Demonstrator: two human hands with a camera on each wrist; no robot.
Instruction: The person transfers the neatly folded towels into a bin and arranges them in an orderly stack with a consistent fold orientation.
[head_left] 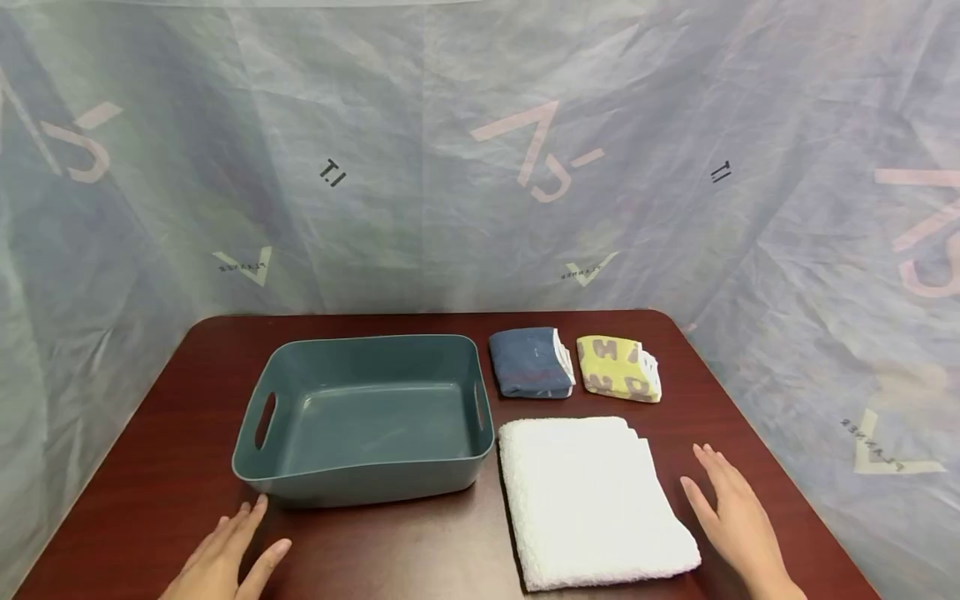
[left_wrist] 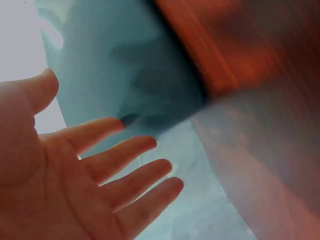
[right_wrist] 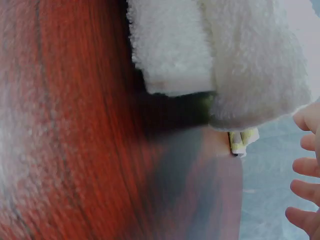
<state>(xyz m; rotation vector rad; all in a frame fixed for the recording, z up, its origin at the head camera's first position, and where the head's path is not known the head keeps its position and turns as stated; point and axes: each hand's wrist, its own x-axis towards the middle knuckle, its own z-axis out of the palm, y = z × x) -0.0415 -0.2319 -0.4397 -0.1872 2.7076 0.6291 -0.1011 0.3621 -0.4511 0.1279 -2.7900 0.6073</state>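
A teal plastic basket (head_left: 375, 483) with a handle slot at each end stands on the left half of the table, nothing inside it. My left hand (head_left: 225, 554) is just in front of its near left corner, fingers spread; in the left wrist view that hand (left_wrist: 100, 165) holds nothing. Right of the basket lies a folded white towel (head_left: 592, 500). To the right of this towel hovers my right hand (head_left: 735, 521), apart from it, fingers extended. Behind the towel lie a folded blue cloth (head_left: 528, 362) and a folded yellow cloth (head_left: 617, 367) with brownish letters.
The dark red wooden table (head_left: 360, 550) has rounded far corners. Pale grey-green sheeting (head_left: 420, 167) with printed letters hangs along its back and both sides. The blue cloth sits close beside the basket's right end.
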